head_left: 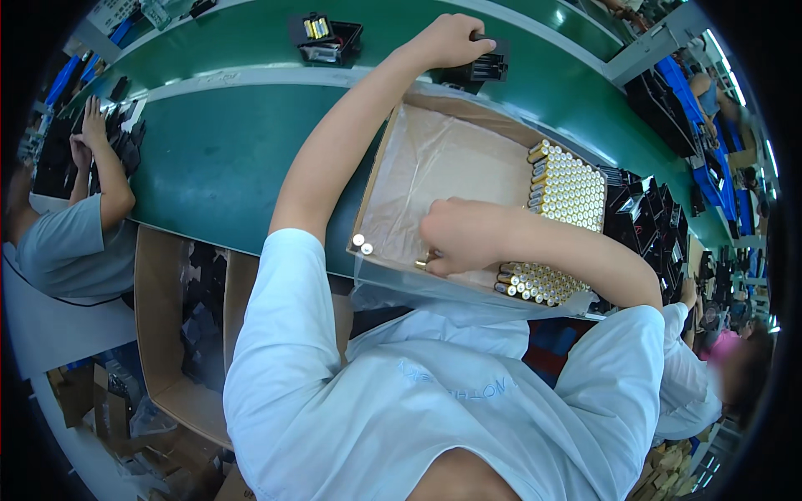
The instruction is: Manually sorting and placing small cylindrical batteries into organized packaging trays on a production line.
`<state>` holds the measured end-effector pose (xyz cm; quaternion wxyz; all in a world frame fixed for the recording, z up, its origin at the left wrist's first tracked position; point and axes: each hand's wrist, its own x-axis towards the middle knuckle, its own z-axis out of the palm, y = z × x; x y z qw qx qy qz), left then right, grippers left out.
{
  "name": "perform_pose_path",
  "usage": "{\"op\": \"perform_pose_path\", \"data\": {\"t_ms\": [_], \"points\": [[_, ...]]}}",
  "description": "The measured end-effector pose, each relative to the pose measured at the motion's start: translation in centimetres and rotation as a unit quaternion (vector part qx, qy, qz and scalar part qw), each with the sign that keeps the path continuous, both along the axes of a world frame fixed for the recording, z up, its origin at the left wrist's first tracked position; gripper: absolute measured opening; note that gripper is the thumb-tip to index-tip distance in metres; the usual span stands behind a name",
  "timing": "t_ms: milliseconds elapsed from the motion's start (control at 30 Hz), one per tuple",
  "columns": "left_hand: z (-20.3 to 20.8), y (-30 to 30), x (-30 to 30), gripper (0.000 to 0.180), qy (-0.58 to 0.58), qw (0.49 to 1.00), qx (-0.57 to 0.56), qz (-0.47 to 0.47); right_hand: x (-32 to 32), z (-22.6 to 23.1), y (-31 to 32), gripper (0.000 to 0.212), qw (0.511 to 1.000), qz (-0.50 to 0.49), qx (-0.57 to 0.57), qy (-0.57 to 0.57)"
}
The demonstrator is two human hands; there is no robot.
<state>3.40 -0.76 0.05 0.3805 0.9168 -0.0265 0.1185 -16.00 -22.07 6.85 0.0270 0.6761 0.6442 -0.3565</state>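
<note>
My left hand [455, 42] is closed at the far edge of the bench, gripping a black plastic battery case [493, 65] with slots. Inside a shallow cardboard box [383, 179] lined with clear film, my right hand [459, 235] has its fingers curled down around a gold-and-white battery [423, 264]; the fingers hide most of it. Rows of upright batteries [568, 188] fill the right side of this box, and more batteries [541, 284] stand near its front edge, below my right forearm. Two loose batteries [362, 244] are in the near left corner.
An open black case [330, 42] with batteries in it lies at the far left. Black plastic parts [643, 225] are heaped right of the box. A deep carton [159, 317] stands at the bench's near left. Co-workers [71, 242] sit on both sides.
</note>
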Motion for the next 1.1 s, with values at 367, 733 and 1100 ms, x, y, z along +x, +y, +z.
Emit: {"op": "perform_pose_path", "data": {"t_ms": [367,733,1100], "points": [[2.0,-1.2,-3.6,0.070,0.056,0.849,-0.522,-0.068,6.6,0.5,1.7,0.022,0.983,-0.096,0.158,0.019],[4.4,-2.6,-4.8,0.060,0.014,0.778,-0.625,-0.067,20.4,4.3,3.6,0.027,0.798,-0.480,0.350,-0.100],[2.4,-2.0,-3.4,0.051,-0.028,0.828,-0.554,0.081,17.8,-1.8,3.1,0.020,0.657,-0.195,0.622,-0.379]]}}
